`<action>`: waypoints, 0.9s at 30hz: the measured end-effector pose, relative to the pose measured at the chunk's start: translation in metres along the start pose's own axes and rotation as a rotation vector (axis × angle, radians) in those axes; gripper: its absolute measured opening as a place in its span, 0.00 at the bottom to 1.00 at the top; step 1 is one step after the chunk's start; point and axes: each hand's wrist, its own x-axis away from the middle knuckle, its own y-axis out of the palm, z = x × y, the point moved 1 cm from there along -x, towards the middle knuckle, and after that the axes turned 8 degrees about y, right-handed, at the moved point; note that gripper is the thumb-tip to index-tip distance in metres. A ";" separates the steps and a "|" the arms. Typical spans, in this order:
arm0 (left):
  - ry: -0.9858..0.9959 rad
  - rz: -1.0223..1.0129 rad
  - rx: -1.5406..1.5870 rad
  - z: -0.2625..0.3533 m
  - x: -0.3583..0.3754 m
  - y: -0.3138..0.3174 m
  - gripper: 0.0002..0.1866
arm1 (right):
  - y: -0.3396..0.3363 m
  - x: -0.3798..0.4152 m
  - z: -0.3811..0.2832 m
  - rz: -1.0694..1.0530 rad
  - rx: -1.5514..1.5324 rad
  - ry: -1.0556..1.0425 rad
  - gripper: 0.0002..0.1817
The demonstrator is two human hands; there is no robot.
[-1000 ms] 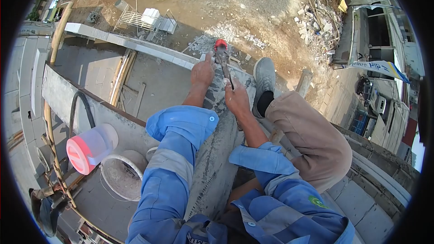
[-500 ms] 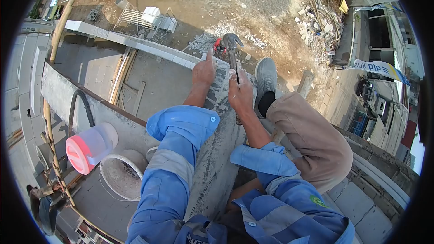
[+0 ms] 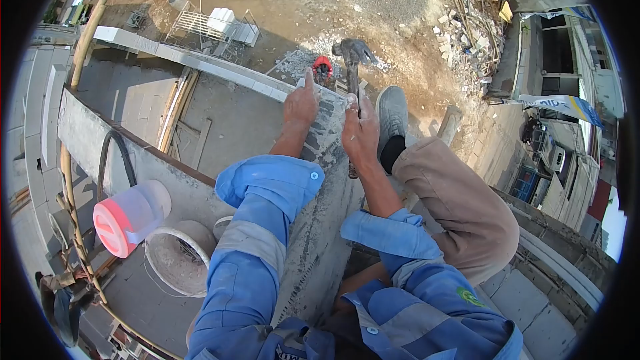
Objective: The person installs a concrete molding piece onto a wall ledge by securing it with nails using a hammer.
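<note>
My right hand (image 3: 361,135) is wrapped around the handle of a claw hammer (image 3: 353,60). The hammer's head points away from me, above the wall top, and its claw is turned to the right. Left of it, my left hand (image 3: 301,108) is at the far part of the grey, mortar-smeared wall top (image 3: 313,227). One whitish-tipped finger stretches forward while the others curl under, and whatever they grip is hidden. A row of pale blocks (image 3: 220,67) runs off to the left from beside that hand.
A clear jug with a pink lid (image 3: 115,228) and a dirty bucket (image 3: 175,260) stand at left, near a concrete slab (image 3: 143,153) and bamboo poles (image 3: 79,227). My shoe (image 3: 393,115) is right of the hammer. Far below, a person in red (image 3: 323,67) is near rubble.
My right hand and the hammer have shifted slightly to the right, and the hammer's head has turned. More of the red-clad person shows between my hands. My left hand stays in place.
</note>
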 end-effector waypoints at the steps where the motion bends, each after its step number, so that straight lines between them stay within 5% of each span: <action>1: 0.002 0.002 0.002 0.001 0.000 0.000 0.39 | 0.004 -0.001 0.010 0.016 0.091 -0.044 0.19; 5: -0.050 -0.036 0.010 0.001 0.001 0.002 0.41 | 0.016 -0.011 0.063 -0.098 0.352 0.030 0.17; 13: -0.057 0.047 0.216 -0.003 0.009 0.000 0.42 | 0.000 -0.005 0.042 -0.033 0.176 -0.011 0.17; 16: 0.134 0.266 -0.157 0.007 0.041 -0.019 0.42 | -0.006 -0.012 0.031 -0.023 0.118 -0.024 0.16; 18: -0.347 -0.419 -0.038 0.024 0.057 -0.053 0.45 | -0.007 -0.009 0.028 -0.036 0.099 0.006 0.16; 27: -0.356 -0.413 0.067 0.008 0.052 -0.037 0.46 | 0.011 -0.013 0.046 -0.001 0.263 -0.042 0.22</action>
